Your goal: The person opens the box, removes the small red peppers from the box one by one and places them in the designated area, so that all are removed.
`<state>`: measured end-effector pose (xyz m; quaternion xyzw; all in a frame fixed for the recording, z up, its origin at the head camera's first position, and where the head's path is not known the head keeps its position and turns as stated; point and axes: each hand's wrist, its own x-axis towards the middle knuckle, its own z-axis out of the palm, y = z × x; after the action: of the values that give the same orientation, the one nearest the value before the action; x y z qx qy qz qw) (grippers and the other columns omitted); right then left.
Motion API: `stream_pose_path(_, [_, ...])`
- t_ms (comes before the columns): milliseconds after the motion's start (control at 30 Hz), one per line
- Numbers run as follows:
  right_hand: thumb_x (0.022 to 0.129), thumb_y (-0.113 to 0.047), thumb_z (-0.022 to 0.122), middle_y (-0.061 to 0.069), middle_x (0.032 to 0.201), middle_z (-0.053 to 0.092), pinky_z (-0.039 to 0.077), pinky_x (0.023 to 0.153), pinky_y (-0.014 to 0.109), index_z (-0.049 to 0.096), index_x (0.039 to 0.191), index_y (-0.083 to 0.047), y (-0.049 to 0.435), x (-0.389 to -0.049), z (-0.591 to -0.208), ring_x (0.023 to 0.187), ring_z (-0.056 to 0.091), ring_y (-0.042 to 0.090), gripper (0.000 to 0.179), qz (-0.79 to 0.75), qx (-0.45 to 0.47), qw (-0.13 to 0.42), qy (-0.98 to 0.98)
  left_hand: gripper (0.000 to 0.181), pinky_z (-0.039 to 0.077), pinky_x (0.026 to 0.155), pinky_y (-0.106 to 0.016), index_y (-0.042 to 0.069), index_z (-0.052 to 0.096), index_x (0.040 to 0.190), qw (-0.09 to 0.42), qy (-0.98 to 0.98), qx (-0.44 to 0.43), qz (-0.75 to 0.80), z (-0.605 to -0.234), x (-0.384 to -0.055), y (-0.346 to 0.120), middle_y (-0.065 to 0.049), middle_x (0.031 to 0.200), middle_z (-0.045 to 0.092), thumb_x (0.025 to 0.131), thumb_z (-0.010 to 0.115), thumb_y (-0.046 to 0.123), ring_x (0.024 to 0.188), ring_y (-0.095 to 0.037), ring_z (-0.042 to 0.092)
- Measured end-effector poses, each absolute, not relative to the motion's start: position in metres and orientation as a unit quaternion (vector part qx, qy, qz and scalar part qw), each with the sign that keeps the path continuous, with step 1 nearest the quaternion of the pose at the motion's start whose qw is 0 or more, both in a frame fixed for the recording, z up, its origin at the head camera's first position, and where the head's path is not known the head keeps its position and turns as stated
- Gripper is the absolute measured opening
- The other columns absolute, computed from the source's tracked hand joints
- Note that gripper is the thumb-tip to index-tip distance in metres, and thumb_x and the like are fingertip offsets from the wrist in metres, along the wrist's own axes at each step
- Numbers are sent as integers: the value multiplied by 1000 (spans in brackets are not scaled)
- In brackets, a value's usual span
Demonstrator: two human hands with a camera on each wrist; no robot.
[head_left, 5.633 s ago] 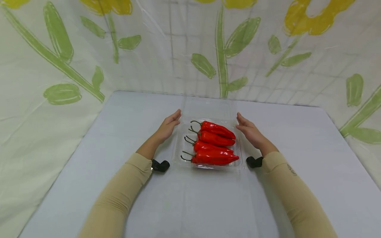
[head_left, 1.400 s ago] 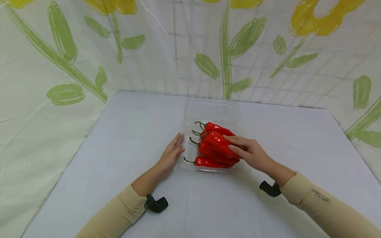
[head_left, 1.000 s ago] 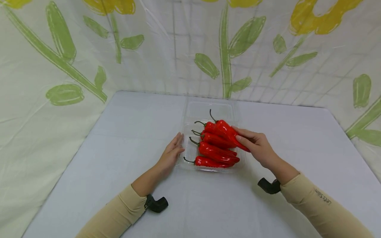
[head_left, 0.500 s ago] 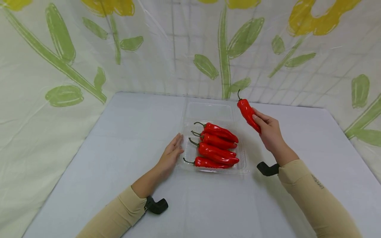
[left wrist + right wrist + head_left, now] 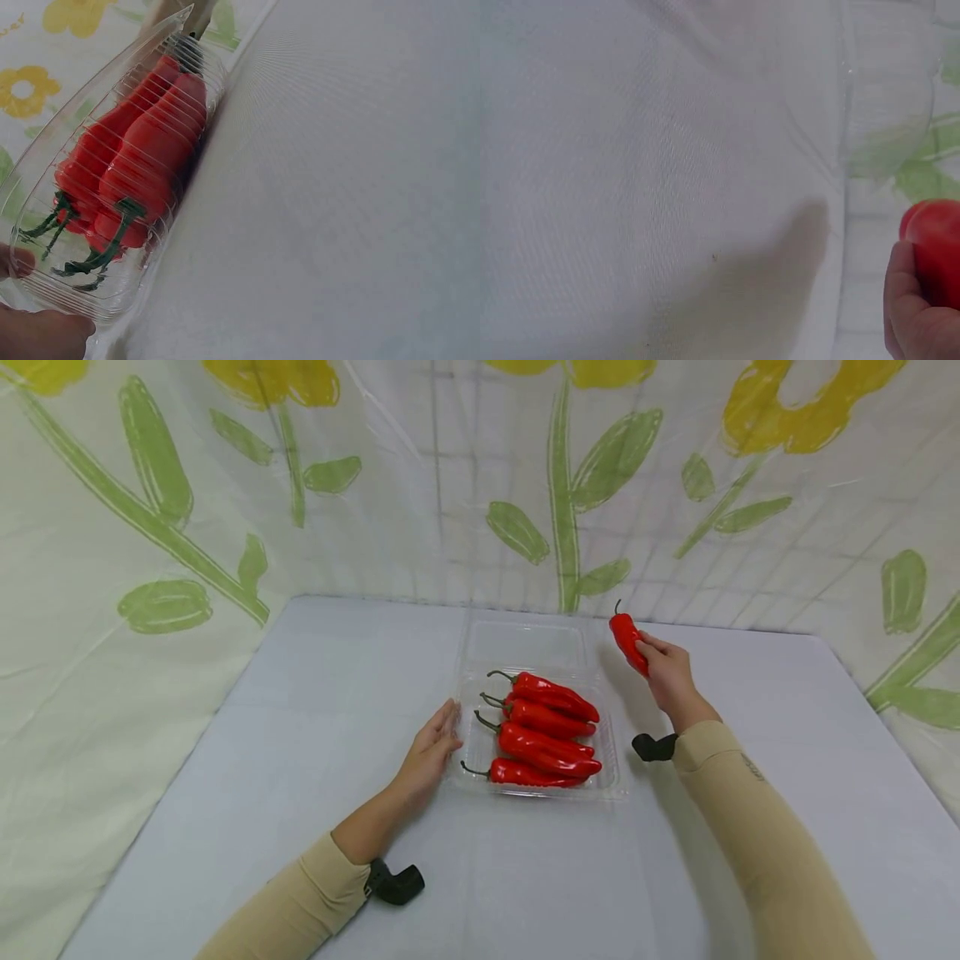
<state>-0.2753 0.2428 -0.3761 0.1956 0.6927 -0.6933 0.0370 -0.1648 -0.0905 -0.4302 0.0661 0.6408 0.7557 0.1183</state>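
Note:
In the head view, my right hand [image 5: 670,675] grips a long red pepper [image 5: 627,642] by its tapered end, stem pointing up and away. It is held right of the raised lid of a clear plastic clamshell box [image 5: 611,760]. In the right wrist view, the fingers [image 5: 904,300] wrap the side of that red pepper [image 5: 939,247]. Several more red peppers [image 5: 551,746] with green stems lie in the box, stems to the left. My left hand [image 5: 427,750] rests against the box's left wall with fingers extended; the left wrist view shows its fingertips [image 5: 52,330] at the clear wall.
The box's transparent lid [image 5: 525,643] lies folded back toward the far edge of the white table [image 5: 337,693]. Behind stands a white curtain [image 5: 390,485] painted with yellow flowers and green leaves. Black wrist-camera mounts [image 5: 397,883] jut from both sleeves.
My right hand has lifted one red pepper out of the box and carried it right and away, to beside the lid. The left hand has stayed at the box's left side since 1.4 seconds ago.

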Motion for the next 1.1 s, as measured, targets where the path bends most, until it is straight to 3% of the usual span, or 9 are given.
stream_pose_path(500, [98,-19,39,12,152,27,29,114,33,33,143,-7,247,-309,-397,136,29,26,48,-592,215,39,776,65,7,118,-44,-5,7,147,119,643,69,753,-431,-166,-91,-19,156,8,88,33,-8,145,-28,4])
stream_pose_path(833, [95,-13,42,17,147,35,36,109,37,37,141,-4,244,-311,-401,130,36,29,47,-525,214,33,823,65,6,118,-42,-4,7,147,121,637,67,758,-431,-166,-91,-18,156,8,88,32,-8,145,-27,4])
stream_pose_path(1100, [95,-13,41,21,144,38,42,104,40,36,142,-2,246,-312,-405,123,40,30,48,-458,213,75,860,64,6,118,-43,-4,7,147,123,639,67,757,-430,-165,-91,-18,156,7,89,32,-8,145,-28,3])
